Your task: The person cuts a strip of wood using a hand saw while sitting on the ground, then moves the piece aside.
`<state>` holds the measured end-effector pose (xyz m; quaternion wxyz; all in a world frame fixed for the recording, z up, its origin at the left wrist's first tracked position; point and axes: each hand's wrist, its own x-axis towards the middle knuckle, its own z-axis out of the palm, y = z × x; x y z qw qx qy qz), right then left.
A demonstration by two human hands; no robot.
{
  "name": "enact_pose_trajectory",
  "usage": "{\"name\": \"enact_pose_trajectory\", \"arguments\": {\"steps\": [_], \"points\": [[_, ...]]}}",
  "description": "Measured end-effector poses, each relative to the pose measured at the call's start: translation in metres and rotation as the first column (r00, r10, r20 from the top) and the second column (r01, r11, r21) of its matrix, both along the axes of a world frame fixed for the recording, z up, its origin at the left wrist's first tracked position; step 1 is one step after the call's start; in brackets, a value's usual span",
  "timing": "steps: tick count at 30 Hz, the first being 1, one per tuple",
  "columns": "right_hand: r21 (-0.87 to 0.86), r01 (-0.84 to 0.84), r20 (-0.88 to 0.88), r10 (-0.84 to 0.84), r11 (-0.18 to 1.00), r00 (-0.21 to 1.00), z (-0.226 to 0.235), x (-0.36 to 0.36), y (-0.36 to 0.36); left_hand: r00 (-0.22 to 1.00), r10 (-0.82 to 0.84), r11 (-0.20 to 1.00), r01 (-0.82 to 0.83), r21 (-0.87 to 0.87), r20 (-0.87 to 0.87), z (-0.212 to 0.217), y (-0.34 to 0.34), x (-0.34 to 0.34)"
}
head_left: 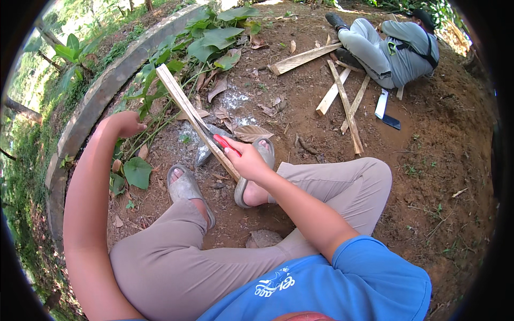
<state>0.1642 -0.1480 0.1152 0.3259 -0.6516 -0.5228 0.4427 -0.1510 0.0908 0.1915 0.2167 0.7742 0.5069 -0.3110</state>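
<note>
My right hand (249,162) is closed around the red handle of a knife (227,144). Its dark blade lies along a long wooden strip (176,92). The strip slants up to the left from beside my right sandal (266,152), and its lower end meets the inner side of that foot. Out to the left, beside the leafy vine, my left hand (126,124) is raised with its fingers curled in; nothing shows in it. A grey pointed stone or slab (204,152) lies partly behind the strip. My left sandal (184,184) rests on the soil.
A curved concrete edging (80,125) runs along the left. Broad-leaved vines (206,45) spread beside it. Several wooden pieces (350,109) lie crossed at the upper right, near a seated person (399,51) in grey. A dark phone (391,122) lies by them.
</note>
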Motion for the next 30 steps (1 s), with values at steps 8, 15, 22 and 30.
{"name": "enact_pose_trajectory", "arguments": {"steps": [8,15,22,30], "points": [[-0.035,-0.051,0.015,0.052,0.998,0.999,0.034,-0.007,-0.008,0.999,0.027,1.0,-0.026,0.003,-0.027,-0.005,0.0,-0.011],[0.054,0.024,-0.021,-0.023,0.998,1.0,-0.014,-0.007,0.002,1.0,0.0,1.0,-0.001,0.027,0.023,-0.012,0.006,-0.005],[0.044,-0.004,-0.015,0.005,0.999,1.0,0.017,-0.001,-0.022,1.0,0.025,1.0,-0.025,0.001,-0.008,0.002,-0.003,-0.005],[0.056,0.014,-0.002,-0.014,0.998,1.0,-0.014,-0.009,0.003,1.0,0.016,1.0,-0.017,0.015,0.017,-0.002,0.001,-0.003]]}}
